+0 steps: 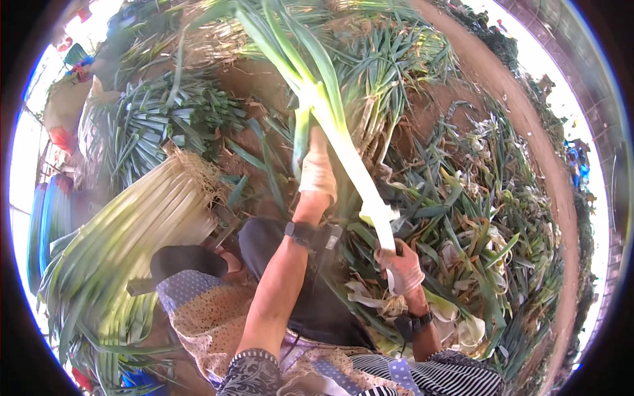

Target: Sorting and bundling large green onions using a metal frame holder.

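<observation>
A long leek (347, 148) slants across the middle, its green leaves at the far end and its white shank toward me. My right hand (401, 267) is closed around the white lower end, with roots showing just below the fingers. Farther up, my left hand (318, 175), with a pale wrap around it, is at the leek's leafy part. A loose green outer leaf (300, 138) bends down from the stalk beside this hand, which appears closed on it. The left fingertips are blurred and partly behind the stalk. A torn layer (373, 211) sticks out lower on the shank.
A big bundle of leeks (145, 218) lies at my left, roots facing away. Beyond it is a pile of green leek tops (165, 122). Stripped leaves (475, 224) heap up at my right. More leeks (383, 72) lie ahead on brown soil. A dirt-coloured strip (528, 125) curves along the right.
</observation>
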### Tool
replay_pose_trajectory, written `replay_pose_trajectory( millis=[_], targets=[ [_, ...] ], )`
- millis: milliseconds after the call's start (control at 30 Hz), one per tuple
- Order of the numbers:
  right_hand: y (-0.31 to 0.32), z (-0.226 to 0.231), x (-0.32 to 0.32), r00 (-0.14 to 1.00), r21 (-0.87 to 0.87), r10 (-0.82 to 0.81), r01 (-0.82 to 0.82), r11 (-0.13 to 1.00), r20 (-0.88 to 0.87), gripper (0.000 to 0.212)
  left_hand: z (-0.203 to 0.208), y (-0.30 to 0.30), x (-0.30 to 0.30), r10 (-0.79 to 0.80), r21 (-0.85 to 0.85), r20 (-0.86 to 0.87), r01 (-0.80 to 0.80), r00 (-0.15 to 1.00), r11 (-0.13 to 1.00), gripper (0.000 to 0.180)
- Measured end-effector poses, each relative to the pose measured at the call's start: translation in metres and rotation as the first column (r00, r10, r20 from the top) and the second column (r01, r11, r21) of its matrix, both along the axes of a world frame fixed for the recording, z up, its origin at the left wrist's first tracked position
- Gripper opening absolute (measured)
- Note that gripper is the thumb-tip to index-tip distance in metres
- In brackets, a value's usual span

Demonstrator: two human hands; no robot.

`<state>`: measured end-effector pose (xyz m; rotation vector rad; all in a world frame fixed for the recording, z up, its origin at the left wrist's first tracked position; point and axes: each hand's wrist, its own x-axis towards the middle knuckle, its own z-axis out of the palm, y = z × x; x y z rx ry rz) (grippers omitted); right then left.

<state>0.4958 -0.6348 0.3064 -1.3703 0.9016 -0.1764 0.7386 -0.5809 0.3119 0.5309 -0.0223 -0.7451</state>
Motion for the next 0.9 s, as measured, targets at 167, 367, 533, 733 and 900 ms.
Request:
replay_pose_trajectory(
  millis=[167, 367, 533, 733, 900],
  targets=[
    [0.001, -0.038, -0.011, 0.975, -0.032, 0.164, -0.171, 0.985, -0.153, 0.046, 0.009, 0.013, -0.002, 0.046, 0.034, 0.082, -0.049, 0.996, 0.998, 0.052],
    [-0.028, -0.035, 0.026, 0.977, -0.871, 0.087, -0.212, 0.443, -0.194, 0.055, 0.009, 0.003, -0.015, 0.148, 0.208, 0.159, -0.18, 0.976, 0.961, 0.03],
    [-0.011, 0.072, 0.112, 0.913, -0.949, 0.402, 0.066, -0.309, -0.068, 0.048, -0.01, -0.004, -0.026, 0.226, 0.141, 0.362, -0.292, 0.904, 0.946, 0.026],
    [-0.009, 0.08, 0.19, 0.79, -0.686, 0.392, -0.049, -0.726, -0.471, 0.015, -0.03, -0.026, -0.047, 0.144, -0.384, -0.118, -0.178, 0.983, 0.906, 0.026],
    [-0.028, 0.076, 0.211, 0.667, -0.418, 0.361, 0.081, -0.905, -0.652, 0.011, -0.041, -0.034, -0.038, 0.273, -0.053, 0.342, -0.271, 0.899, 0.961, 0.029]
  ],
)
